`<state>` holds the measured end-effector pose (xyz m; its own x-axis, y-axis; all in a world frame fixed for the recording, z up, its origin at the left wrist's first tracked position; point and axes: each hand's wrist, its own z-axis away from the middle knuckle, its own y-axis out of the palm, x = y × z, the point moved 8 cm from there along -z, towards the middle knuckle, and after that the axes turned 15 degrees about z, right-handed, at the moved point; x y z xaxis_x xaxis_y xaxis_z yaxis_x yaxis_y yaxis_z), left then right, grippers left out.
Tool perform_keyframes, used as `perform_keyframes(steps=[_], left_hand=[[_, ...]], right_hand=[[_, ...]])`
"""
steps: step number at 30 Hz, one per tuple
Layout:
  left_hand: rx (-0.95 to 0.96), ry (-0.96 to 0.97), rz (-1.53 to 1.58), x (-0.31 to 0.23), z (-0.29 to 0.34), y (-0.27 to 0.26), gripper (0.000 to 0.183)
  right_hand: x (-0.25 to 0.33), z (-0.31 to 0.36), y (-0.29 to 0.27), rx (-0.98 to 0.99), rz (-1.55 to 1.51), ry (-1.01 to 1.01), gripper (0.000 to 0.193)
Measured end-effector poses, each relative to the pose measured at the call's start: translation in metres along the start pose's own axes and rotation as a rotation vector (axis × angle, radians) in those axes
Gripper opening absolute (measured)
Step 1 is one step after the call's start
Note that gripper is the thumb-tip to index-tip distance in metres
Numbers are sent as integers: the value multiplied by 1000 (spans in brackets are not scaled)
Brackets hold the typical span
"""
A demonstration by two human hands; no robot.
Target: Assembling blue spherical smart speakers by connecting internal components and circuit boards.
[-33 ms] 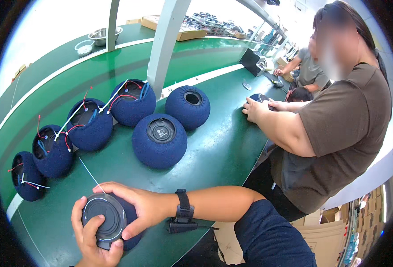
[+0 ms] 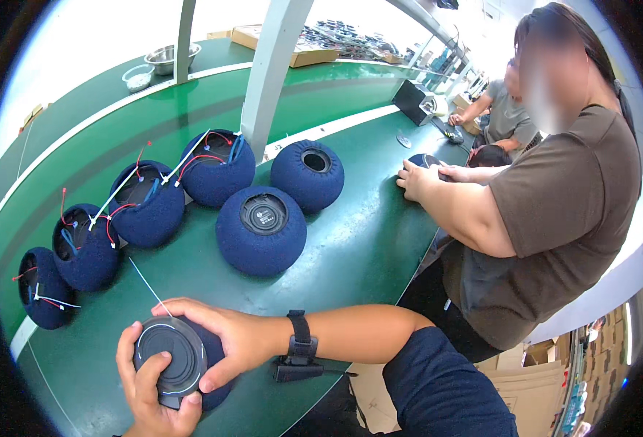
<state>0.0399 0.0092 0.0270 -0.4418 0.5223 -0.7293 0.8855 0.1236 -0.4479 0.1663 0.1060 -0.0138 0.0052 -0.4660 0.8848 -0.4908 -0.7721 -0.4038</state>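
Note:
Both of my hands grip a round, navy fabric-covered unit that looks like a speaker (image 2: 211,349), low at the left, with its black disc-shaped base (image 2: 172,357) facing up. My left hand (image 2: 150,393) has its fingers bent over the disc and its thumb at the near edge. From the right, my right hand (image 2: 223,331) curls round the fabric side, its thumb and fingers at the disc's rim. A thin white cable tie (image 2: 149,282) sticks up beyond the disc. The underside of the unit is hidden.
Several similar navy units (image 2: 147,207), with red wires and white ties, line the left of the green table (image 2: 350,247). Two more navy units (image 2: 261,247) stand at centre. A grey post (image 2: 274,73) rises behind. A co-worker (image 2: 562,218) handles another unit at the right.

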Motion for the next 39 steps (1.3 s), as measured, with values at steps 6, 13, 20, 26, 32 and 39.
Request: perform_keyframes(steps=[6,13,20,26,32,39], left_hand=[[15,-20,14,0,0,0,55],[26,-19,-3,-1,1,0,55],[26,-30,7,1,4,-1,56],[39,-40,-15,5,5,0,57],[42,-17,1,3,4,0,58],[37,-23,-3,3,5,-1,58]], right_hand=[[-3,0,2,-2,-34,1,117],[-3,0,3,14,-19,3,117],[-3,0,3,27,-47,7,117],[-4,0,3,17,-32,-7,116],[-3,1,1,-11,-10,-12,116],[-5,1,4,9,-3,-15,119]])
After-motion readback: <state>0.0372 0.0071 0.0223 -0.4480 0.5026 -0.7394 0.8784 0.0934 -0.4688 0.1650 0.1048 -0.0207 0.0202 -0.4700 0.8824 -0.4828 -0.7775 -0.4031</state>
